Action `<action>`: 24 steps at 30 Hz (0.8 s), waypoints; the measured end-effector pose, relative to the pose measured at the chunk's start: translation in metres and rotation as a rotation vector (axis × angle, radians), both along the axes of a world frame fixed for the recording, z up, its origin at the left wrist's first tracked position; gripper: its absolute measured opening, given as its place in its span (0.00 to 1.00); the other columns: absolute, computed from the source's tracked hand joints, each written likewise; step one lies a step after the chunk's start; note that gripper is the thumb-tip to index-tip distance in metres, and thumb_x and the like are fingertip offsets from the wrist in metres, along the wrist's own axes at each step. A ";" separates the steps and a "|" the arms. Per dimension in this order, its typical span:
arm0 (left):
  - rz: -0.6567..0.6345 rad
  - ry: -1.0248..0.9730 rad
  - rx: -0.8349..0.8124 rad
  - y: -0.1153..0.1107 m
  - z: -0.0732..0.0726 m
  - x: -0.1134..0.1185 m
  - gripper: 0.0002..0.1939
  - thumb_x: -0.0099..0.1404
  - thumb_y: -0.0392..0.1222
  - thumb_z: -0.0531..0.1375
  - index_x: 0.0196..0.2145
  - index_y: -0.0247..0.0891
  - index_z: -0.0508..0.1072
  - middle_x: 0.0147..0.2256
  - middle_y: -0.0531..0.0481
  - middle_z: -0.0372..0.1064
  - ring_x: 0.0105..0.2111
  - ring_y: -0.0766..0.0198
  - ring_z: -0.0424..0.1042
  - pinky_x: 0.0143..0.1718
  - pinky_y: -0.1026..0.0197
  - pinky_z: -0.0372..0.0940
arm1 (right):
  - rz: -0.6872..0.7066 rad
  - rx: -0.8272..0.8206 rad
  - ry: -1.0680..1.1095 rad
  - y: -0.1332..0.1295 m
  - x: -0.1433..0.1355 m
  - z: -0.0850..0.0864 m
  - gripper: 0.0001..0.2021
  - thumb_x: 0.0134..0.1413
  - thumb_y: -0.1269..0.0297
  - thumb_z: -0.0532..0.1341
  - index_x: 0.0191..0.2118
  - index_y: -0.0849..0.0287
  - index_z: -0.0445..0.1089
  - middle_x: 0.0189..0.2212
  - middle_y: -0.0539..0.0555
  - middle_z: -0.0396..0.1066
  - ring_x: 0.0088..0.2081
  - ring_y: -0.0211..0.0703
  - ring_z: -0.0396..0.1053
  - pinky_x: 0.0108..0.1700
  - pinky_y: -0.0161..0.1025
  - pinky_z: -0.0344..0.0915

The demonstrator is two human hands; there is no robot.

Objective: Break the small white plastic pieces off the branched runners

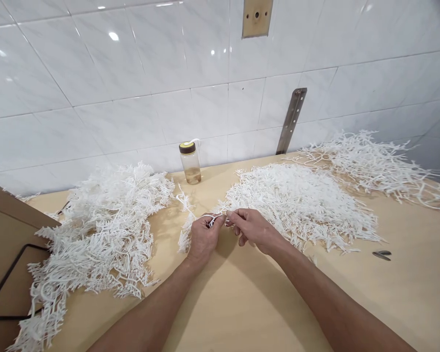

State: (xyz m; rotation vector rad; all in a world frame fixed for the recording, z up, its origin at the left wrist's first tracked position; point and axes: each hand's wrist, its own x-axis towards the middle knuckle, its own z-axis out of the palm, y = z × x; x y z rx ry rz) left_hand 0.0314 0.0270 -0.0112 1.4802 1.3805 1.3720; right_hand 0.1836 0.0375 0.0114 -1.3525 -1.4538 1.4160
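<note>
Near the middle of the table, my left hand [205, 234] is closed on a thin white branched strand [214, 217]. My right hand [252, 228] meets it fingertip to fingertip, its thumb and forefinger pinched at the strand's right end. More white branched pieces [184, 234] lie just left of and behind my left hand. A broad heap of short white branched pieces [300, 203] spreads behind and to the right of my right hand. On the left lies another big tangled white heap [106, 234].
A clear bottle [191, 168] with a dark and yellow lid stands near the wall. Longer white strands [377, 164] lie at the back right. Small metal snips [382, 255] rest on the wooden table [418, 283]. A brown box-like object [11, 244] stands far left; a metal bracket [292, 121] leans by the wall.
</note>
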 end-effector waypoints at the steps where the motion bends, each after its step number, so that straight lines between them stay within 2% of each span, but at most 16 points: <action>1: -0.008 0.029 0.017 -0.001 0.001 0.000 0.14 0.61 0.47 0.61 0.22 0.37 0.75 0.25 0.50 0.72 0.30 0.62 0.71 0.34 0.63 0.63 | 0.005 -0.023 0.023 0.000 0.000 -0.001 0.21 0.57 0.46 0.58 0.29 0.61 0.68 0.20 0.47 0.64 0.15 0.31 0.62 0.18 0.31 0.59; 6: 0.032 0.135 0.021 -0.004 0.001 0.001 0.12 0.60 0.45 0.61 0.22 0.37 0.75 0.25 0.50 0.72 0.28 0.63 0.70 0.32 0.63 0.61 | 0.010 -0.056 0.078 0.001 -0.001 -0.002 0.17 0.50 0.50 0.65 0.27 0.60 0.67 0.19 0.45 0.63 0.17 0.31 0.60 0.19 0.31 0.62; 11: 0.017 0.110 0.006 -0.003 -0.002 0.001 0.10 0.60 0.44 0.61 0.26 0.37 0.76 0.26 0.50 0.74 0.29 0.63 0.70 0.34 0.63 0.62 | 0.022 -0.066 0.157 0.000 -0.001 0.002 0.15 0.44 0.55 0.69 0.26 0.60 0.67 0.18 0.45 0.62 0.19 0.32 0.59 0.20 0.31 0.62; 17: 0.004 0.105 0.023 -0.003 -0.002 0.000 0.10 0.59 0.43 0.60 0.26 0.36 0.77 0.26 0.49 0.74 0.29 0.62 0.71 0.34 0.62 0.63 | 0.017 -0.118 0.109 0.000 -0.001 0.005 0.13 0.49 0.56 0.65 0.26 0.61 0.68 0.16 0.44 0.62 0.16 0.30 0.59 0.18 0.30 0.57; 24: -0.053 0.042 0.075 -0.006 0.002 0.001 0.09 0.60 0.43 0.61 0.29 0.36 0.77 0.29 0.49 0.74 0.31 0.62 0.71 0.35 0.63 0.63 | 0.021 -0.065 0.132 0.003 0.000 -0.003 0.11 0.49 0.57 0.64 0.27 0.60 0.67 0.17 0.44 0.64 0.17 0.31 0.61 0.20 0.31 0.60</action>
